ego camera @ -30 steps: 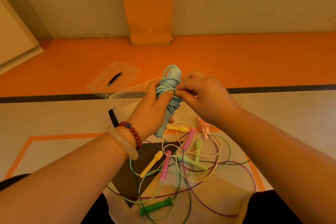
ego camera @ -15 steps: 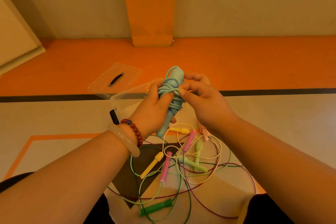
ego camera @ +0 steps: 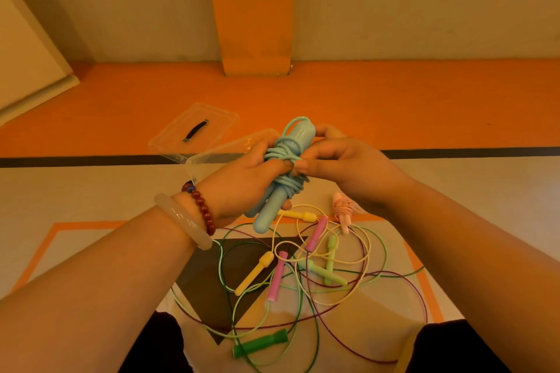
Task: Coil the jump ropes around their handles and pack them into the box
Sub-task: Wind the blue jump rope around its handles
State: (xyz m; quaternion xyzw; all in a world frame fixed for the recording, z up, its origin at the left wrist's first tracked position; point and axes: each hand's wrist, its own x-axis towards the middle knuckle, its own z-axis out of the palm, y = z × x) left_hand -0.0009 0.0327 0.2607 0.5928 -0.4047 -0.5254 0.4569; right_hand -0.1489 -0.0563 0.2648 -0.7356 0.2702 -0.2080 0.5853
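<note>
An orange pillar [ego camera: 254,9] rises against a beige wall, above a floor [ego camera: 91,191] banded orange and pale grey. Above the floor, the left hand [ego camera: 239,188] grips a light-blue plastic jump rope [ego camera: 283,152] coiled round its handles, and the right hand [ego camera: 351,172] pinches its cord. A clear plastic box [ego camera: 218,154] sits just behind them.

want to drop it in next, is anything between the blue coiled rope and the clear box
Nothing visible does. The left hand and right hand hold the blue jump rope just in front of the clear box, whose lid lies off beside it. The hands hide most of the box's inside.
</note>
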